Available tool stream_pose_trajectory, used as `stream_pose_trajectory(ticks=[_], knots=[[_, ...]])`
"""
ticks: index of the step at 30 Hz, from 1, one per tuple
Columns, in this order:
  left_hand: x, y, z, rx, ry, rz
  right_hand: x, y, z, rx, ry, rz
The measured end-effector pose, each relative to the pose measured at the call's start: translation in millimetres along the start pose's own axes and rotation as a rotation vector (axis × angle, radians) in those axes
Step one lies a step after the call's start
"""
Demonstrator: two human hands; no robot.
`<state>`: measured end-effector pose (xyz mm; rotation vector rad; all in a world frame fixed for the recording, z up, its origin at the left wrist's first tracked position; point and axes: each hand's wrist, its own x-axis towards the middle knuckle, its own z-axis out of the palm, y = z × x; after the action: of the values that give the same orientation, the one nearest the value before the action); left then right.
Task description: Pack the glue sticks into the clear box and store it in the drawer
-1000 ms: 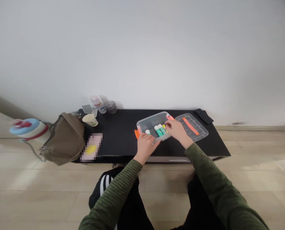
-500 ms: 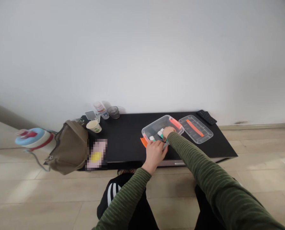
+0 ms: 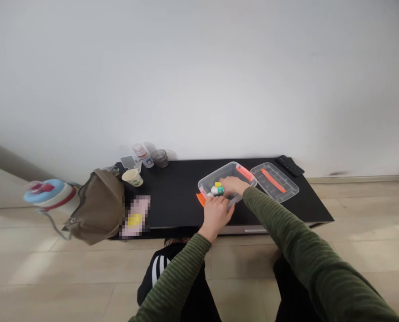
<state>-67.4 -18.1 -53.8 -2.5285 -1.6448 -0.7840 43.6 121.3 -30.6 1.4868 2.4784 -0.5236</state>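
A clear plastic storage box (image 3: 212, 179) with orange clips stands open on the black table. My left hand (image 3: 216, 216) grips its near rim, fingers over the wall and thumb apart. Inside the box is my right hand (image 3: 233, 185), its fingers bent and pointing left. At its fingertips shows a small yellow piece (image 3: 218, 184); what the fingers hold is mostly hidden. Just below lies a small white-and-green bottle (image 3: 218, 190). A second white cap (image 3: 210, 195) peeks out by my left fingers. The box's clear lid (image 3: 281, 190), with an orange handle, lies to the right.
A black remote control (image 3: 289, 165) lies behind the lid. To the left stand a paper cup (image 3: 132, 178), a glass (image 3: 160, 158), a small pump bottle (image 3: 143, 155), a brown bag (image 3: 100, 205) and a blue-lidded bottle (image 3: 52, 197). A blurred pink packet (image 3: 137, 217) lies near the front edge.
My right hand has turned inside the box, with its fingers pointing further left. The yellow piece has come into view, and the white-and-green bottle lies further left. My left hand keeps its grip.
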Motion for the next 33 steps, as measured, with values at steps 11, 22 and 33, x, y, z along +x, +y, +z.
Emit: stream_pose_trajectory(ticks=[11,22,33], knots=[[20.8,-36.1,-22.7,-0.129,0.18,-0.085,-119.1,40.4,15.2,0.42,0.85,-0.001],[24.0,26.5,5.3,-0.316,-0.134,-0.071,-132.4,34.2,76.3,0.183,0.602,-0.053],[27.4,44.6,16.9,-0.684,0.003,-0.388,-141.1,31.9,75.0,-0.034,0.641,0.048]])
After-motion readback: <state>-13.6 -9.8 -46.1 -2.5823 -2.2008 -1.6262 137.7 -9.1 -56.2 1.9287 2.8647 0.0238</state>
